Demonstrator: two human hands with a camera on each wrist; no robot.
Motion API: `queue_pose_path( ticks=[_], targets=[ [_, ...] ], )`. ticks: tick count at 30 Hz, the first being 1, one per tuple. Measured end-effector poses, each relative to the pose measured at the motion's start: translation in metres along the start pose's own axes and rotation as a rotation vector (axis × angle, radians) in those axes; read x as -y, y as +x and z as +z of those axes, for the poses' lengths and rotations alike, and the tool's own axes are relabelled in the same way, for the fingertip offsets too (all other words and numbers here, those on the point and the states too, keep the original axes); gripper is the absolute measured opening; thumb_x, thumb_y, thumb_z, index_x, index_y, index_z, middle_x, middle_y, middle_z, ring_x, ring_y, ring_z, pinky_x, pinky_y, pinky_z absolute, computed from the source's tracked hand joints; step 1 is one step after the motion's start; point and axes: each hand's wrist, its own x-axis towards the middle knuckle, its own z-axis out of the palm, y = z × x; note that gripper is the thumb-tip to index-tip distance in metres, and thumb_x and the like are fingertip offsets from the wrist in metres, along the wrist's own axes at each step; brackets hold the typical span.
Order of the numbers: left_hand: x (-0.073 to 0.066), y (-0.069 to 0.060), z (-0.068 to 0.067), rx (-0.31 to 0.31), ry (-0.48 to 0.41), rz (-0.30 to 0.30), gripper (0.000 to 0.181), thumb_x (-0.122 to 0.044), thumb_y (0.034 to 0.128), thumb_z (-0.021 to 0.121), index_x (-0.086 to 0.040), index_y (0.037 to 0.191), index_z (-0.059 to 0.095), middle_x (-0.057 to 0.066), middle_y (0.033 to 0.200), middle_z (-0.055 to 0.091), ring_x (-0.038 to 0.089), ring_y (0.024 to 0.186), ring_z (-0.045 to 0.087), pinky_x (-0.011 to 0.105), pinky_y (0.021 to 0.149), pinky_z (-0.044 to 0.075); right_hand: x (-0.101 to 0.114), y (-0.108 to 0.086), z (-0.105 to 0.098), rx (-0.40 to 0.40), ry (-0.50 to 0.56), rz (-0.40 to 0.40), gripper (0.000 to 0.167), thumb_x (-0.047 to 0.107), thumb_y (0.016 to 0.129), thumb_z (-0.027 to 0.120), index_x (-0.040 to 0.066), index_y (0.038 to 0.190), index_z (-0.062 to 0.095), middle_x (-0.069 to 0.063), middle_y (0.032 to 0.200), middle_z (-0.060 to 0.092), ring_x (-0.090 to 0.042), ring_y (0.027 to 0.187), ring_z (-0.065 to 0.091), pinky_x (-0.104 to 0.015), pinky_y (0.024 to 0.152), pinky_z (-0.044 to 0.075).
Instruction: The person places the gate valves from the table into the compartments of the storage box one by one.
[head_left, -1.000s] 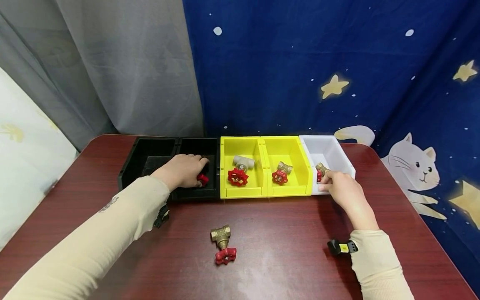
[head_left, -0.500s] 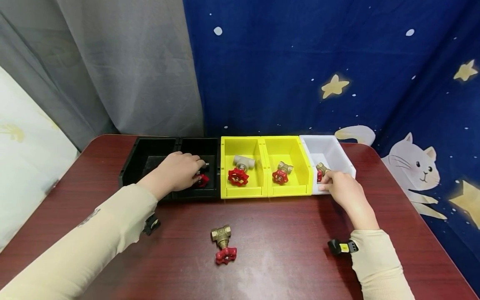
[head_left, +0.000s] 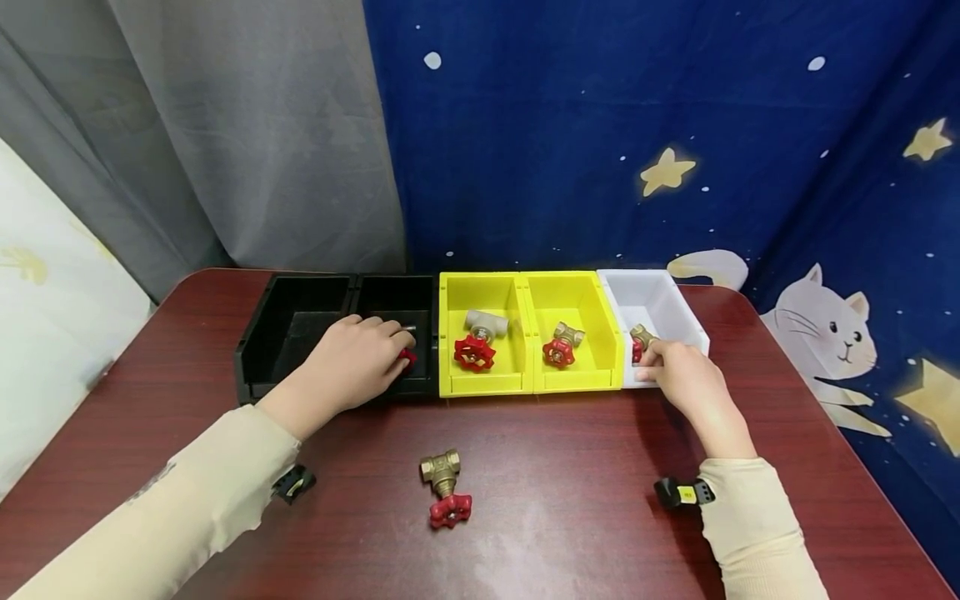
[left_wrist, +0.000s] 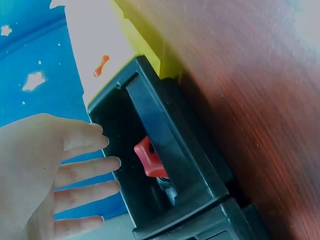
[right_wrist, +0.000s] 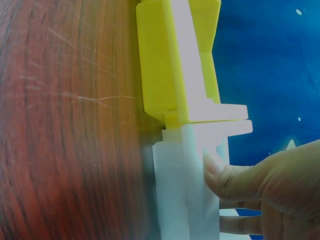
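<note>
My left hand (head_left: 352, 362) is over the right one of two black bins (head_left: 300, 283), its fingers straight in the left wrist view and apart from the valve below. That valve's red handwheel (left_wrist: 148, 157) lies inside the bin, its body mostly hidden. My right hand (head_left: 688, 379) is at the front of the white bin (head_left: 656, 296), thumb (right_wrist: 215, 165) on the front edge. Its other fingers reach behind the wall, where their tips are hidden. Against them sits a brass valve (head_left: 641, 333) with a red handwheel; whether they hold it is unclear.
Two yellow bins (head_left: 483, 383) stand between the black and white ones. One contains a grey tee valve (head_left: 486, 325), the other a brass valve (head_left: 567, 335), both with red handwheels. Another brass valve (head_left: 442, 475) lies on the table (head_left: 555, 467). Curtains hang behind.
My left hand has drawn back to the left and toward the table's front, away from the valve in the black bin. The right hand stays in place.
</note>
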Motion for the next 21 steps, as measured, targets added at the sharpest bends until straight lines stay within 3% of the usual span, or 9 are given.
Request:
queue_pose_path(
  ticks=[9,21],
  targets=[
    [-0.019,-0.012,-0.012,-0.056,0.001,0.018,0.018,-0.022,0.0869,0.076,-0.008,0.099,0.072,0.006,0.095,0.069,0.025,0.086,0.066,0.041,0.072,0.051,0.001,0.001,0.000,-0.006,-0.001,-0.004,0.011,0.019,0.089,0.075,0.009,0.087,0.069,-0.020,0.095,0.067,-0.036,0.080,0.059,-0.054,0.071,0.047],
    [-0.060,-0.027,-0.020,-0.030,-0.024,0.067,0.022,-0.030,0.0887,0.072,-0.012,0.102,0.073,0.002,0.098,0.069,0.022,0.091,0.066,0.041,0.082,0.051,0.002,0.000,0.000,0.004,0.000,0.000,0.011,0.019,0.089,0.074,0.009,0.089,0.069,-0.020,0.096,0.067,-0.036,0.081,0.058,-0.054,0.071,0.047]
  ],
)
